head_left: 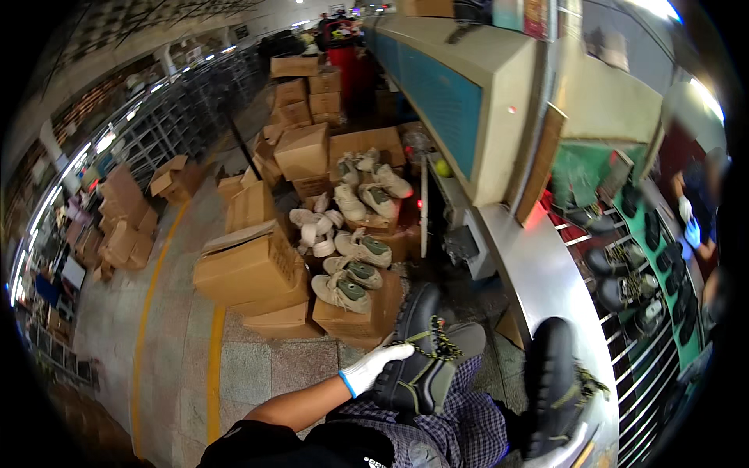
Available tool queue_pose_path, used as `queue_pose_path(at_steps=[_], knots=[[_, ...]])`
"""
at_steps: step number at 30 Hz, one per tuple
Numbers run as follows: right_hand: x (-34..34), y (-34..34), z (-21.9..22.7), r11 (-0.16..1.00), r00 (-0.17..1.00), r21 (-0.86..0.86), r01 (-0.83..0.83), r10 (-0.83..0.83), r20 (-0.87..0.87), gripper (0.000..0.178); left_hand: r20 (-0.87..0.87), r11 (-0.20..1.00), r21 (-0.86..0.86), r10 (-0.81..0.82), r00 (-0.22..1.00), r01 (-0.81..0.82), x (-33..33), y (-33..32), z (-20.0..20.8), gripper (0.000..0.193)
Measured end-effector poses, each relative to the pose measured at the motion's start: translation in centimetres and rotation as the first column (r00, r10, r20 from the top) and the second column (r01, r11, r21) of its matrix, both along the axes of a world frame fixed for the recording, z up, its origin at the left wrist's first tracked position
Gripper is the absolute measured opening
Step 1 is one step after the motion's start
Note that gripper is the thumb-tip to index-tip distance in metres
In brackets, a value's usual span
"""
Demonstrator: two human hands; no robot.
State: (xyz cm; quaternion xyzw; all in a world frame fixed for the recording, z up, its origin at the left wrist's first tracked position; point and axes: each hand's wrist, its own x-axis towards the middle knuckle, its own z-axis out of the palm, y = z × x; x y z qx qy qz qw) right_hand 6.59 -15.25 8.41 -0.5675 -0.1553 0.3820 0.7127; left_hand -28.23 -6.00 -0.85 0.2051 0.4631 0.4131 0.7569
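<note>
My left hand [381,366], in a white glove with a blue cuff, is closed around the side of a black work boot [406,370] held over my lap. This boot has grey-green panels and black-and-yellow laces. A matching black boot [548,382] stands toe up at the metal bench edge on the right. At its heel end is my gloved right hand [560,451], closed on it and partly hidden behind it and by the lower picture edge. A thin yellowish stick [585,455] lies beside the right hand; whether the hand touches it I cannot tell.
Beige shoes [351,273] sit on cardboard boxes [253,269] in front of me. A metal-topped bench [538,265] runs along my right. Beyond it, several dark shoes [624,288] rest on metal rods and a green conveyor [679,308]. A co-worker's gloved hand [691,232] shows at far right.
</note>
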Motion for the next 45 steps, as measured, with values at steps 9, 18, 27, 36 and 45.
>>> queue_pose_path(at_steps=[9,18,27,36,45], knots=[[-11.6,16.7,-11.4,0.710,0.611,0.057,-0.702,0.641,-0.465,0.071,-0.108,0.866,-0.104,0.480,0.871,-0.490,-16.5,1.7,-6.6,0.091],[-33.6,35.7,-17.0,0.656,0.656,-0.104,-0.748,0.705,-0.270,0.046,0.102,0.729,-0.124,0.684,0.722,-0.673,-30.4,13.0,-18.0,0.061],[-41.8,44.9,-27.9,0.387,0.570,-0.430,-0.815,0.665,-0.482,0.079,-0.493,0.698,-0.306,0.466,0.735,-0.648,-32.0,17.7,-19.9,0.082],[-35.0,41.8,-28.3,0.021,0.198,-0.464,-0.885,0.921,-0.335,0.056,-0.444,0.598,-0.135,0.676,0.588,-0.790,-28.2,15.2,-19.4,0.063],[-18.2,22.6,-22.8,0.281,0.044,-0.536,-0.796,0.910,0.412,0.052,-0.412,0.771,0.505,0.610,0.677,-0.387,-14.2,10.9,-16.1,0.043]])
